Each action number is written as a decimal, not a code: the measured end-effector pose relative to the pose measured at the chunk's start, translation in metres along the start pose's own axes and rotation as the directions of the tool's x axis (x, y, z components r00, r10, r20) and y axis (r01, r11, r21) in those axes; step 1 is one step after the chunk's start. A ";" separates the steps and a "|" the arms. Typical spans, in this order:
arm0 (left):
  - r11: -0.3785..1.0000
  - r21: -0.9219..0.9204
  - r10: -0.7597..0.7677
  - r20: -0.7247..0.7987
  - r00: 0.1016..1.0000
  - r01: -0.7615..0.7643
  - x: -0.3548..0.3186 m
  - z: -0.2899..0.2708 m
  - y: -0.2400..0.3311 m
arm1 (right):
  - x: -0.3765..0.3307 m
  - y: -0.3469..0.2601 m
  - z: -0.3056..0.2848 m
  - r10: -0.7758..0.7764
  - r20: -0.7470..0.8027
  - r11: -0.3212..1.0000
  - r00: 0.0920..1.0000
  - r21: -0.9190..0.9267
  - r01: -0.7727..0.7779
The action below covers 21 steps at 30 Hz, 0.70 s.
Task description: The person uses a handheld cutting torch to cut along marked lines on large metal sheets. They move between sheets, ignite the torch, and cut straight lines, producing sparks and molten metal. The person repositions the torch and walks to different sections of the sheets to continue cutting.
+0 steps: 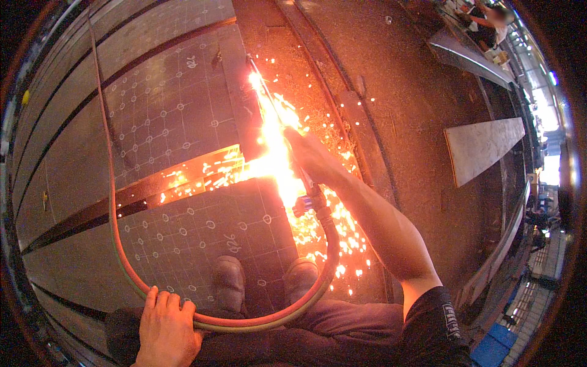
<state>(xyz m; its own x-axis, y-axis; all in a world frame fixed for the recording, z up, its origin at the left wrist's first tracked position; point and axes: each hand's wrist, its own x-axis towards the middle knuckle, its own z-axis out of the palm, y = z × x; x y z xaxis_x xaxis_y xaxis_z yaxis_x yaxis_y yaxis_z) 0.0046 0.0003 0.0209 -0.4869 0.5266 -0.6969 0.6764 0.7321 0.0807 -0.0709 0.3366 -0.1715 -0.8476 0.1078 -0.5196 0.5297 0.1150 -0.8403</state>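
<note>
R hand (312, 156) has its grip wrapped round the cutting torch (287, 140), arm stretched fwd from lower right; torch body runs up and away to a bright tip near the top of the cut, w/ valve block (307, 202) just below the hand. L hand (166, 324) sits low at the frame's bottom, grip closed over the hose (116, 244), fingers curled on top. Hose is red and green, 2 lines together, looping from the torch down past the shoes, across the L hand, then up the left side toward the top edge. Person stands on the near steel plate (195, 238), marked w/ a chalk grid and small circles; 2 dark shoes (227, 282) close to its near edge. A cut gap (183, 180) glows orange btwn this plate and the far plate (177, 104), same grid marks. Right edge of both plates is where flame and sparks (287, 183) pour down; sparks scatter over the dark floor (416, 110) just beside the shoes. Open room mostly to the right on that floor. On it, well apart from the hands, lies a flat steel slab (483, 147), and a long rail (367, 140) runs near the plates' edge. Left side is bare curved plating. A person (489, 21) stands far off top right, blurred.
</note>
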 end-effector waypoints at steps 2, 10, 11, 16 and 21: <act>1.000 -0.004 -0.006 0.013 1.000 0.006 0.000 -0.001 0.000 | -0.002 -0.010 0.007 0.096 -0.048 0.988 0.994 0.125 -0.090; 1.000 0.000 -0.009 0.032 0.999 0.009 0.000 -0.002 0.000 | 0.000 -0.005 0.005 -0.026 -0.056 1.000 0.998 0.002 0.026; 1.000 -0.002 -0.014 0.039 0.999 0.014 0.000 -0.003 0.000 | -0.002 -0.010 0.007 0.060 -0.064 0.997 0.996 0.048 -0.057; 1.000 0.002 -0.004 0.035 0.999 0.004 0.000 0.000 -0.002 | -0.002 -0.010 0.007 0.136 -0.046 0.983 0.990 0.127 -0.129; 1.000 0.003 0.000 0.036 0.999 0.000 0.000 0.000 -0.003 | -0.006 -0.007 0.004 -0.001 -0.054 0.998 0.999 0.069 0.004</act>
<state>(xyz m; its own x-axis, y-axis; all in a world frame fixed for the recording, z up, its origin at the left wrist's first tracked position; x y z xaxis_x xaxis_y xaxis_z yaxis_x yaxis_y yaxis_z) 0.0031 -0.0018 0.0203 -0.4670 0.5109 -0.7217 0.6779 0.7309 0.0788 -0.0701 0.3310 -0.1632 -0.8450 0.1610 -0.5100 0.5227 0.0473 -0.8512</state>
